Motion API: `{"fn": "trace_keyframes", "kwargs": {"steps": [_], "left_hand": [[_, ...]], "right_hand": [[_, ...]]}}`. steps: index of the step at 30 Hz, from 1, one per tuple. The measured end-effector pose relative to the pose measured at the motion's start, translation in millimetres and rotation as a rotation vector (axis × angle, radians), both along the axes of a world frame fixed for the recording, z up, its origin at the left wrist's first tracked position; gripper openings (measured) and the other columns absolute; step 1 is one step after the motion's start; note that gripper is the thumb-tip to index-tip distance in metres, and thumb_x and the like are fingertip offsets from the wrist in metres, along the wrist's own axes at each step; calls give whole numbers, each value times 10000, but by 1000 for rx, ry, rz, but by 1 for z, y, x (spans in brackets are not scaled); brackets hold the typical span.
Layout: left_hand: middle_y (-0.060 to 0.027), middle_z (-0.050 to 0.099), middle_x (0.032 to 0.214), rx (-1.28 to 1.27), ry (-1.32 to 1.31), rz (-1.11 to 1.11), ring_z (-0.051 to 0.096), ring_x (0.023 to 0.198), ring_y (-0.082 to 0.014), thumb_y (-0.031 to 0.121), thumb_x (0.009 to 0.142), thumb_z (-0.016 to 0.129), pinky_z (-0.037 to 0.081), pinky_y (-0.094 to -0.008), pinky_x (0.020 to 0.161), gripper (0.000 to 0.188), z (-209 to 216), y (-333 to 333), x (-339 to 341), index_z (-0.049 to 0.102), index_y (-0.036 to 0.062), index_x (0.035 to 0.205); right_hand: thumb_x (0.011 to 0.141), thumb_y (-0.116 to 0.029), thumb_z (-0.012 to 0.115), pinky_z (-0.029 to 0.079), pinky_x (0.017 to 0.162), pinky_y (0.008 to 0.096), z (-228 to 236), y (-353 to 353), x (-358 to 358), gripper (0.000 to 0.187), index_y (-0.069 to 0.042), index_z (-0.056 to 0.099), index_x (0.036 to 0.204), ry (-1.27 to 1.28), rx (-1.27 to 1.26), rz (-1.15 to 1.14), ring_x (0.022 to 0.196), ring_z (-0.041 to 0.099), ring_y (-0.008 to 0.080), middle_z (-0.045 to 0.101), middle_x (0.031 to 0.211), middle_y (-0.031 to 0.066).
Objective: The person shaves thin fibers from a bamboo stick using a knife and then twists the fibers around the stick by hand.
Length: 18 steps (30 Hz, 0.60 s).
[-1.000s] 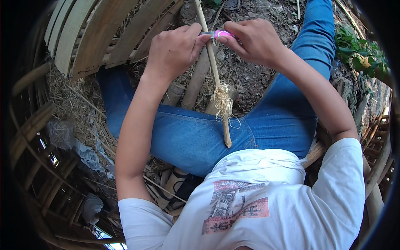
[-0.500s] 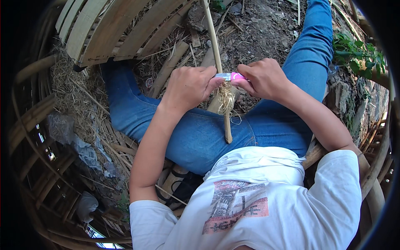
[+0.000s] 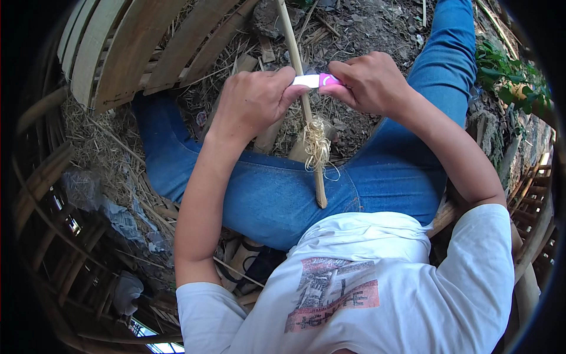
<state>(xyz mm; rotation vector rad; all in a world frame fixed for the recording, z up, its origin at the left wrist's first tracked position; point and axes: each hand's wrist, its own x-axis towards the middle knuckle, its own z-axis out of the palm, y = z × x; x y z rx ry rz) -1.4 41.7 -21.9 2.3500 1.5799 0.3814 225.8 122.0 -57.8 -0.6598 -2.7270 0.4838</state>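
Note:
A long pale wooden stick (image 3: 290,41) slopes from the top of the view down to my lap, where its cut end rests against my jeans (image 3: 265,194). Across it lies a small knife (image 3: 311,81) with a bright blade and a pink handle. My right hand (image 3: 374,84) is closed round the handle. With thumb and fingers, my left hand (image 3: 252,101) pinches the other end of the blade, whose tip is hidden. Below the blade, a bunch of thin curled shavings (image 3: 317,144) clings to the stick.
A slatted wooden panel (image 3: 127,56) stands at the upper left. Straw and plastic scraps (image 3: 121,221) lie along the left side. Green leaves (image 3: 510,74) grow at the right, near bamboo poles (image 3: 533,251). Dirt and litter (image 3: 377,35) cover the ground ahead.
Both hands and the knife have moved up the stick, away from my body and slightly left. More bare stick shows between the blade and the shavings. The stick's upper part has shifted left.

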Motion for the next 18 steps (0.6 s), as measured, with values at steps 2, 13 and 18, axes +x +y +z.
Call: {"fn": "trace_keyframes", "kwargs": {"steps": [2,13,18], "left_hand": [[-129,559,627,16,11,-7,587,580,-360,412,960,542,442,-452,495,373,-1,-1,0,531,72,807],[-107,553,609,79,56,-15,595,564,-330,430,950,553,448,-430,481,389,0,1,0,519,80,783],[-98,544,597,116,84,-17,593,548,-313,446,949,547,448,-410,470,406,-1,1,1,511,86,766]], "right_hand": [[924,-536,540,468,459,411,0,1,1,432,-125,640,833,-8,12,11,496,606,300,576,540,87],[909,-574,545,437,431,386,-5,4,0,462,-135,592,773,59,77,23,473,591,270,567,541,55],[905,-584,543,429,420,373,-7,5,0,469,-139,581,762,69,125,15,460,582,256,551,535,44]]}}
